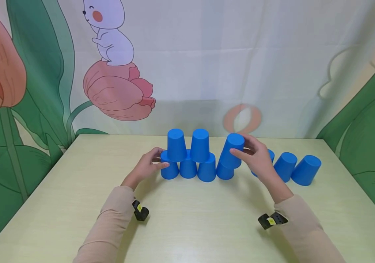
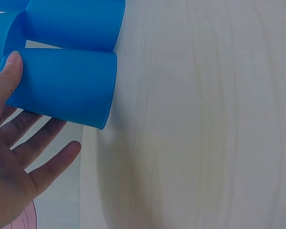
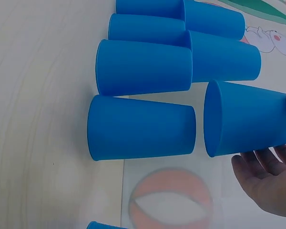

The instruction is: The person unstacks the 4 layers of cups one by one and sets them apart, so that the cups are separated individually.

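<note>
Several blue cups stand upside down in a row, the left end cup gripped by my left hand. In the left wrist view the thumb lies on this cup's side, with the fingers spread behind it. Two more cups, a left one and a right one, sit upside down across the row. My right hand holds another upside-down blue cup, slightly tilted. In the right wrist view a narrow gap parts its rim from the base of the row's right end cup.
To the right, behind and beside the right forearm, stand three more upside-down cups: a partly hidden one, a middle one and an outer one. A printed curtain hangs at the back edge of the pale table.
</note>
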`<state>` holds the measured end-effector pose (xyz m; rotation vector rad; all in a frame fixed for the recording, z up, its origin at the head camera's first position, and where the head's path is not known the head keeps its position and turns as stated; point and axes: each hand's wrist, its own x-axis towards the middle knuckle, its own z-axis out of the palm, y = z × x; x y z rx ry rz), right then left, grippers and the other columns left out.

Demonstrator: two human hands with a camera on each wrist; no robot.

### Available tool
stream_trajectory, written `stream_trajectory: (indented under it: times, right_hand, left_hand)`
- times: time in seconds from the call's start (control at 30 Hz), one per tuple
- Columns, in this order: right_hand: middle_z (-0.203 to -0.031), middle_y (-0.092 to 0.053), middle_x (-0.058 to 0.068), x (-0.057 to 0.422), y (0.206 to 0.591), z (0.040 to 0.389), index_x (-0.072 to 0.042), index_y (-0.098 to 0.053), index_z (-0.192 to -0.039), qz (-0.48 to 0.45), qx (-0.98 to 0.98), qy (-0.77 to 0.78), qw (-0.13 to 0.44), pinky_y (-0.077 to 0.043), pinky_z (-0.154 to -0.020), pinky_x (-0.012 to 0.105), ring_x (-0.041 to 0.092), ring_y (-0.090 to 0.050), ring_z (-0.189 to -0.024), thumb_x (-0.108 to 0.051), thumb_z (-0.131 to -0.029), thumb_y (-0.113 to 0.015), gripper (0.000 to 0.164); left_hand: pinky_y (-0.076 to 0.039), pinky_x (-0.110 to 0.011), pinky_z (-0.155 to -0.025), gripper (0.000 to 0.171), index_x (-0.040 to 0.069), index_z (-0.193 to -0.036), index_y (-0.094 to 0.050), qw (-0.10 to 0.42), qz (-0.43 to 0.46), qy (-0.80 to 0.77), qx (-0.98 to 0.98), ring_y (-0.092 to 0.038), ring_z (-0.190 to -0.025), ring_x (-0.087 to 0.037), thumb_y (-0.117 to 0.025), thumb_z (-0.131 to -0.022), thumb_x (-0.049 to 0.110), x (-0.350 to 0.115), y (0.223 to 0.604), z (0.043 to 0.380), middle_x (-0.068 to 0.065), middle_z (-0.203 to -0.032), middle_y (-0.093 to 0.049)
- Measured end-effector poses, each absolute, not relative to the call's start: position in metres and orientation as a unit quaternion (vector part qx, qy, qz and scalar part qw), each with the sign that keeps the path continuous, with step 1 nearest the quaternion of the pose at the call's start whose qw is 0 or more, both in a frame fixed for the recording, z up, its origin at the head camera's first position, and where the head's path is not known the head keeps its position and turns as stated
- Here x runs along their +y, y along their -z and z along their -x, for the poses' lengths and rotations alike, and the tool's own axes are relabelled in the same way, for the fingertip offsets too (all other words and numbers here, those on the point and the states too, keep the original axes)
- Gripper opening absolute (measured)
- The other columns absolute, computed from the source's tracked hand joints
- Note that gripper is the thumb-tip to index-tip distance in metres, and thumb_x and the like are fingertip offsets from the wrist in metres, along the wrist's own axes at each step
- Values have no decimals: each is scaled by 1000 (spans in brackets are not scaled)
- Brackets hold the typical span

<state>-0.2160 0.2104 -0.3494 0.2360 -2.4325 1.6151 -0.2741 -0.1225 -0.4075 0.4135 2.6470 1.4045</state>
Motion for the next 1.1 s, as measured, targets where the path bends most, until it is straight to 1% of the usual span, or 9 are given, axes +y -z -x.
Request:
stream_trajectory:
  times: [0.2, 0.27, 0.3, 0.5, 0.53, 0.73, 0.87, 0.97, 1.1]
  right_hand:
    - [-128, -50, 15, 217, 350, 209, -12, -42, -135, -78, -831, -540, 110, -41, -94, 45, 31, -47, -117, -41, -82, -65, 65]
    - [-129, -49, 16, 218, 347, 205, -11, -41, -135, -69, -838, -532, 105, -38, -95, 49, 33, -45, -118, -43, -82, -64, 67]
    - [-128, -50, 15, 221, 350, 206, -12, -43, -134, -70, -834, -536, 111, -40, -95, 46, 32, -47, -117, -41, -81, -66, 64]
    - [-126, -51, 15, 230, 351, 201, -10, -43, -133, -55, -842, -523, 115, -41, -94, 45, 31, -48, -116, -43, -81, -66, 66]
    - [-128, -50, 16, 230, 349, 199, -9, -42, -134, -52, -848, -516, 111, -40, -94, 48, 33, -47, -117, -44, -81, -65, 68]
    - [-129, -49, 18, 236, 347, 191, -6, -41, -135, -51, -851, -512, 107, -39, -94, 48, 34, -46, -118, -37, -83, -65, 64]
    - [-129, -48, 19, 242, 349, 186, -6, -40, -135, -42, -855, -505, 108, -39, -94, 50, 36, -46, -118, -38, -83, -64, 66]
    - [-130, -47, 19, 249, 354, 187, -8, -40, -136, -34, -858, -501, 109, -39, -94, 52, 37, -45, -118, -41, -83, -64, 67]
    - [-129, -48, 17, 264, 370, 195, -14, -42, -135, -23, -855, -505, 116, -42, -93, 48, 35, -46, -117, -40, -82, -66, 65]
  left_hand:
    - [-40, -48, -94, 52, 7, -127, -43, 58, -137, -464, 873, -48, -116, -34, -65, -85, 28, -123, 407, 274, -15, -127, -50]
    - [-40, -48, -94, 52, 7, -127, -43, 58, -136, -464, 873, -48, -116, -34, -65, -84, 28, -123, 407, 274, -14, -127, -50]
    - [-40, -48, -94, 52, 7, -127, -43, 58, -136, -465, 873, -48, -116, -34, -65, -85, 28, -123, 407, 274, -14, -127, -50]
    - [-40, -48, -94, 52, 8, -128, -42, 61, -137, -466, 872, -48, -116, -33, -65, -85, 28, -122, 408, 275, -14, -127, -50]
    - [-40, -48, -94, 52, 8, -128, -42, 61, -137, -466, 872, -48, -115, -33, -65, -85, 28, -123, 408, 275, -14, -127, -50]
    - [-41, -48, -94, 53, 8, -128, -42, 61, -137, -467, 871, -48, -116, -33, -65, -84, 29, -123, 409, 275, -14, -127, -50]
    - [-41, -48, -94, 53, 8, -128, -42, 62, -137, -467, 871, -48, -116, -33, -65, -85, 29, -123, 410, 275, -14, -128, -50]
    - [-41, -48, -94, 52, 8, -128, -42, 62, -137, -468, 871, -48, -116, -33, -64, -85, 28, -123, 409, 275, -14, -127, -50]
    - [-41, -47, -94, 52, 8, -127, -43, 61, -137, -467, 871, -48, -115, -33, -64, -85, 28, -123, 409, 274, -13, -127, -50]
